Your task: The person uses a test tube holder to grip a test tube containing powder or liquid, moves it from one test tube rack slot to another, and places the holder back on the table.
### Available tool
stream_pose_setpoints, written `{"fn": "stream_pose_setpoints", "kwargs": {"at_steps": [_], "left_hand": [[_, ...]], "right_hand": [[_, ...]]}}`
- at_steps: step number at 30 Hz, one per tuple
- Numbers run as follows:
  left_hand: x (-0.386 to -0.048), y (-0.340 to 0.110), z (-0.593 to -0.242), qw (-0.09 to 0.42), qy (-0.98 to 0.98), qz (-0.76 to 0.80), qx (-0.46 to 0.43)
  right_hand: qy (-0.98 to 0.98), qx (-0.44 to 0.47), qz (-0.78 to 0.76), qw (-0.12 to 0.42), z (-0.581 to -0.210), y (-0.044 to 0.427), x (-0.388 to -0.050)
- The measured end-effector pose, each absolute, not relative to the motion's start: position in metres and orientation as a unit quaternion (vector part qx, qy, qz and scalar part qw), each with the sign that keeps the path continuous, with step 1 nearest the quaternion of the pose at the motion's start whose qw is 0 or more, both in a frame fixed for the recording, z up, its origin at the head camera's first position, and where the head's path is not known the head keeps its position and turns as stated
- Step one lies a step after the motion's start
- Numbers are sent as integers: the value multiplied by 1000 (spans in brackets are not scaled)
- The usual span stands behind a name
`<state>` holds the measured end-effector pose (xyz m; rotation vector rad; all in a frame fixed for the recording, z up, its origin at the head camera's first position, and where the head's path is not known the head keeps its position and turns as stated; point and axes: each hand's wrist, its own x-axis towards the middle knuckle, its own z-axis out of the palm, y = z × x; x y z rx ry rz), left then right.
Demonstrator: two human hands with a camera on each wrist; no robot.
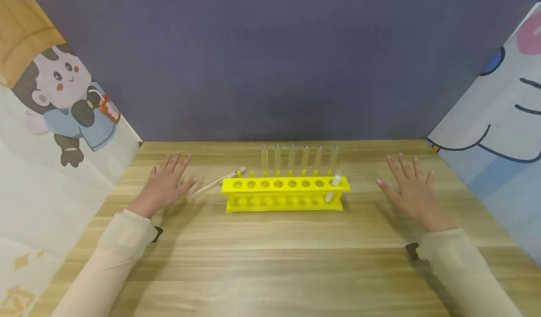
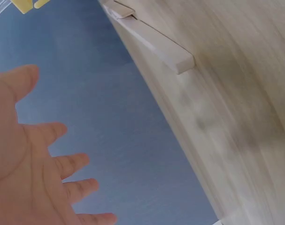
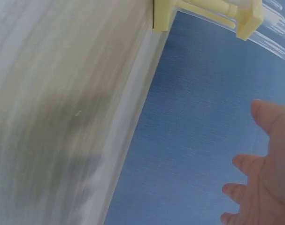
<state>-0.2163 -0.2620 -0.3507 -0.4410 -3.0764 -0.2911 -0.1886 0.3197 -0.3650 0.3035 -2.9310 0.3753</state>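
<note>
A yellow test tube rack [image 1: 285,184] stands on the wooden table, with several clear tubes [image 1: 292,158] upside down on its rear pegs. At its right end, a tube with white contents [image 1: 332,189] leans in a hole. A wooden clamp [image 1: 210,184] lies left of the rack; its end [image 2: 168,51] shows in the left wrist view. My left hand [image 1: 164,185], fingers spread, is beside the clamp, holding nothing. My right hand [image 1: 414,192] is spread to the right of the rack, also holding nothing. In the right wrist view the rack's end [image 3: 163,14] shows.
A dark blue-grey panel [image 1: 279,63] rises behind the table [image 1: 270,260]. Side panels with cartoon prints stand at the left [image 1: 25,166] and right [image 1: 507,134]. Dark straps show at both cuffs.
</note>
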Motion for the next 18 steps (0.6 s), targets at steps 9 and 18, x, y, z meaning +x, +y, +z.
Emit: {"fn": "stream_pose_setpoints", "kwargs": {"at_steps": [9, 18], "left_hand": [[-214, -259, -344, 0, -986, -83, -147], [-214, -256, -338, 0, -984, -88, -154]], "right_hand": [[-982, 108, 134, 75, -364, 320, -189], [-957, 159, 213, 114, -365, 314, -195]]}}
